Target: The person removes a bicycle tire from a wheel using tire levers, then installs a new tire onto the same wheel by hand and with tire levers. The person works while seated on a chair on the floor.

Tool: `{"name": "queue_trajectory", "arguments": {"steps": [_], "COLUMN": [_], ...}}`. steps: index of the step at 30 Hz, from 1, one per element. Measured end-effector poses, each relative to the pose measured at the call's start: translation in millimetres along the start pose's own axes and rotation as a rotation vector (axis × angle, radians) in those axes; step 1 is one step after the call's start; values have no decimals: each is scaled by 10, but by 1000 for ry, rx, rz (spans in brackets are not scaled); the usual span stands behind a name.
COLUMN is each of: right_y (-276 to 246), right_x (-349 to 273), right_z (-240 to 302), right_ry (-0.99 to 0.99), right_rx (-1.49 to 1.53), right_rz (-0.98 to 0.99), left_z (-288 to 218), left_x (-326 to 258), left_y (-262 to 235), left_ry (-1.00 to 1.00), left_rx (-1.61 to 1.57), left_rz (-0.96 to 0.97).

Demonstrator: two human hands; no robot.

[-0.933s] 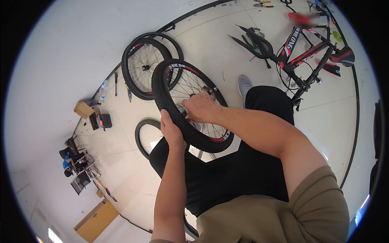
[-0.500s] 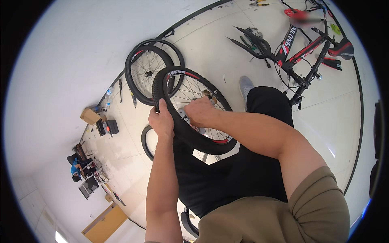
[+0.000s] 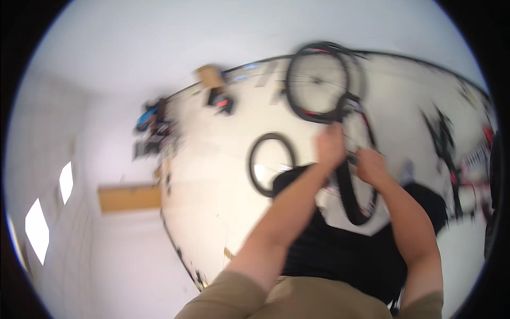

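A bicycle wheel [image 3: 348,194] with a black knobby tyre stands on edge in front of my legs, blurred by motion. My left hand [image 3: 330,144] is wrapped round the tyre on its left side. At the wheel's middle, by the hub and spokes, my right hand [image 3: 370,164] is closed on it; its fingertips are hidden. Beyond it, a second wheel [image 3: 345,77] with spokes lies on the floor near the wall. A loose black tyre [image 3: 252,159] is on the floor to the left of my left forearm.
A red and black bicycle frame [image 3: 454,181] is smeared at the right. Along the wall are a cardboard box [image 3: 210,77] and a dark toolbox [image 3: 220,102]. A person in blue [image 3: 144,120] is at the far left, above a brown door [image 3: 130,198].
The view has swung left, so the wheel and both hands appear further right. The wheel looks more edge-on now. Both hands have stayed on it.
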State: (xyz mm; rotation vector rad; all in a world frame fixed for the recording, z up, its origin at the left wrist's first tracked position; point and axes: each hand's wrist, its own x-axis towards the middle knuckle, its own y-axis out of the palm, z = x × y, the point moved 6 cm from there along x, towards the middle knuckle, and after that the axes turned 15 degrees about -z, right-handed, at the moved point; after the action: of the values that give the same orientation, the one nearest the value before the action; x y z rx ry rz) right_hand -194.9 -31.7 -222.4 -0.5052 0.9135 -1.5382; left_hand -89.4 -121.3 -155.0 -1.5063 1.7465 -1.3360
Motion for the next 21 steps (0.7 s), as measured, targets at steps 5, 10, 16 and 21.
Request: {"name": "queue_trajectory", "arguments": {"steps": [5, 10, 16, 21], "right_y": [-32, -356, -357, -234], "right_x": [-12, -116, -68, -36], "right_z": [-131, -37, -304, -224], "right_ry": [104, 103, 171, 116], "right_rx": [61, -61, 48, 67], "right_rz": [-103, -94, -211, -200], "left_z": [120, -73, -335, -218], "left_x": [-42, -127, -20, -40], "left_y": [21, 100, 94, 31], "left_ry": [-366, -341, -322, -316], "left_rx": [-292, -296, -246, -188], "left_rz": [-193, -128, -90, -82]}}
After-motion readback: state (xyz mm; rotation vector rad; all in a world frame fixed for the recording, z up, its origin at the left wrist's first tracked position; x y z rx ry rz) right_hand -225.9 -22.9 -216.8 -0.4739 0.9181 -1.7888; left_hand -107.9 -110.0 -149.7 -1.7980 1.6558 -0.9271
